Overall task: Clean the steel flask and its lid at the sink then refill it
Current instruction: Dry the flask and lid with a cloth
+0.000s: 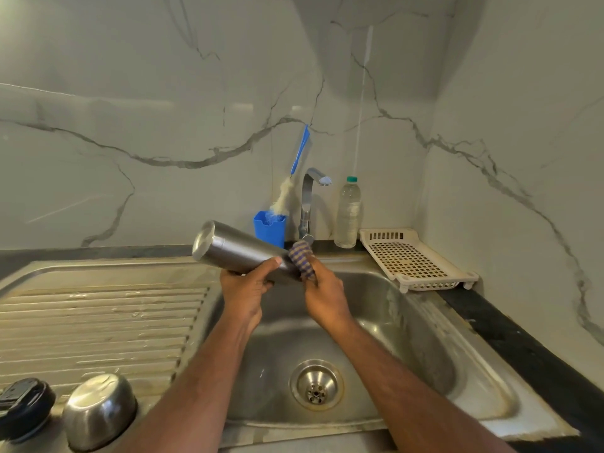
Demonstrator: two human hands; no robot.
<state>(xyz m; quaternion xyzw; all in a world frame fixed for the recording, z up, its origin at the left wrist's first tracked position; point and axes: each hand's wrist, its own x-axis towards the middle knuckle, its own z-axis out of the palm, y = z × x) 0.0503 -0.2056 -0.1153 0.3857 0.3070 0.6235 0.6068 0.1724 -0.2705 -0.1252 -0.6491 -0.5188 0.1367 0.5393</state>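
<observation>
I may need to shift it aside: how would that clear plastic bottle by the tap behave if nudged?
The clear plastic bottle is tall and narrow, so it would probably tip rather than slide. It looks nearly full, so likely heavy for its size. Its green cap is on, so a spill seems unlikely.

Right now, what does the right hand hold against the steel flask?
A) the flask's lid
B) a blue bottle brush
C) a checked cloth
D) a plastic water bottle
C: the right hand grips a checked cloth at the end of the steel flask, while the left hand holds the flask's body.
</observation>
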